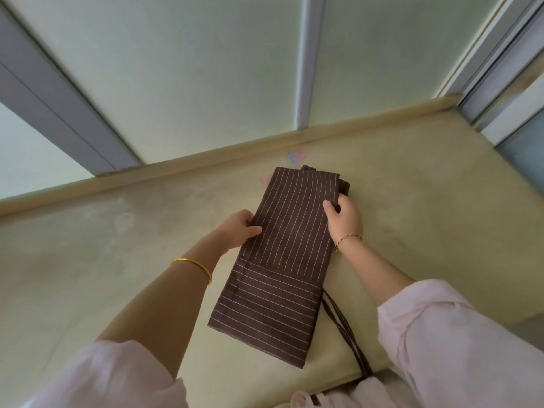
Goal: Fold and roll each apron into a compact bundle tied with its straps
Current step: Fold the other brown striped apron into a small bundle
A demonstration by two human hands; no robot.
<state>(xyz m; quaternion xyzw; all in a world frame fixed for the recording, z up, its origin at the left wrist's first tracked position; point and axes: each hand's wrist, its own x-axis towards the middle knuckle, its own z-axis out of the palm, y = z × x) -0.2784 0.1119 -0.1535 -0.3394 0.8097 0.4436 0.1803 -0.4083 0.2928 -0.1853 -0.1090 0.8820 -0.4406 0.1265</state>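
Folded striped apron (282,254) on the counter (117,231) — left hand (240,232) and right hand (343,219) pinch its edges; straps (344,328) trail.

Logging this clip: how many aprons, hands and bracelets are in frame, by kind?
Brown pinstriped fabric apron: 1
Bare hands gripping its edges: 2, left hand, right hand
Gold bracelets: 2, solid bangle, thin chain
Total: 5

We are looking at what seems to be a room in a home. We are standing at a pale yellow, stone-like window ledge (117,231) with a rounded raised lip (206,160) along its far edge. Frosted white sliding panes (191,69) in grey metal frames (306,54) are rising behind it, and small pink and blue stickers (295,156) are sitting near that edge.
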